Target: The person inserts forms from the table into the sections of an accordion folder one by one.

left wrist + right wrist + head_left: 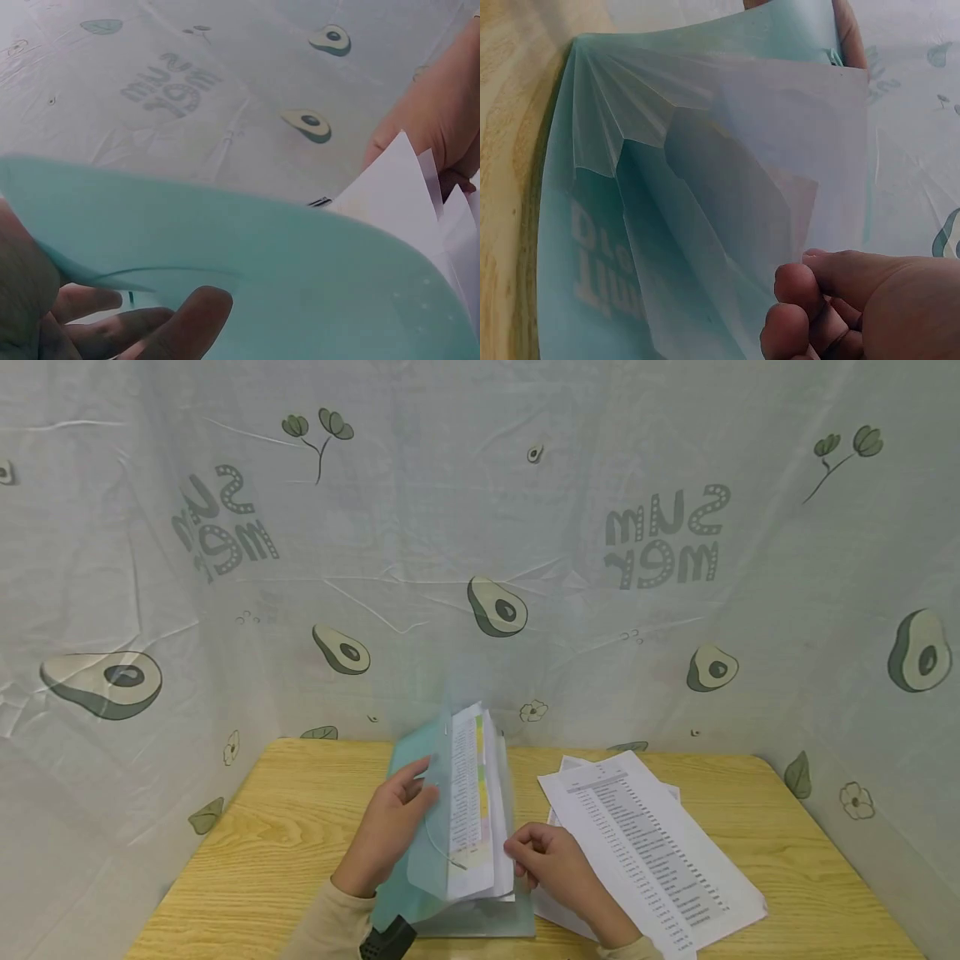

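Note:
A translucent teal accordion folder (401, 902) stands partly opened on the table, with printed sheets (467, 793) inside bearing coloured strips. My left hand (393, 814) holds its raised front flap (225, 225) on the left side; a thin elastic cord (435, 843) hangs across that flap. At the opposite side, my right hand (551, 864) pinches the edge of a white sheet (832, 165) between thumb and index finger. Clear pleated dividers (622, 112) fan out from the folder's corner in the right wrist view. Dark lettering shows through the teal plastic there.
Loose printed papers (645, 843) lie overlapping on the right side of the wooden table (300, 810), partly under my right forearm. A pale curtain (420, 527) with avocado prints hangs around the table's back and sides.

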The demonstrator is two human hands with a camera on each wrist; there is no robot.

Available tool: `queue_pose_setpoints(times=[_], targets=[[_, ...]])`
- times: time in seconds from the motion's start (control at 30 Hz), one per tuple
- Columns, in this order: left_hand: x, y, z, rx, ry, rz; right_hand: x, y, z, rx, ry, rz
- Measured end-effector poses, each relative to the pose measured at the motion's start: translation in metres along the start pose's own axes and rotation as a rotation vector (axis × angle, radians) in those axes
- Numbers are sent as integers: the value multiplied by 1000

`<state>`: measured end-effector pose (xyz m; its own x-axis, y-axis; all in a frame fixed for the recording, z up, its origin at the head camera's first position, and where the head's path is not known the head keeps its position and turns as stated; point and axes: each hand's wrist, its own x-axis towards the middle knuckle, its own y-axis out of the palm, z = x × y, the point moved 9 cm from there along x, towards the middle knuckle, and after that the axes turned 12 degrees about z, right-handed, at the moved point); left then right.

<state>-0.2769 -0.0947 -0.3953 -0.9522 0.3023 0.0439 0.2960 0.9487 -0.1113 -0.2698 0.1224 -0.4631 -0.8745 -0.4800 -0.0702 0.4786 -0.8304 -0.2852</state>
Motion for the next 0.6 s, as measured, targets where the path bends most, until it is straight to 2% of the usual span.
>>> queue_pose_setpoints(times=[0.23, 0.37, 0.47, 0.6], targets=[[-1, -2, 0, 18, -2, -3, -1, 0, 6, -50, -26, 5], [-2, -8, -1, 25, -7, -22, -4, -16, 8, -95, -43, -31], [-2, -12, -2, 20, -15, -34, -10, -44, 4, -226, -9, -151], [-2, -14, -1, 5, -22, -42, -24, -82, -5, -514, 125, -337]])
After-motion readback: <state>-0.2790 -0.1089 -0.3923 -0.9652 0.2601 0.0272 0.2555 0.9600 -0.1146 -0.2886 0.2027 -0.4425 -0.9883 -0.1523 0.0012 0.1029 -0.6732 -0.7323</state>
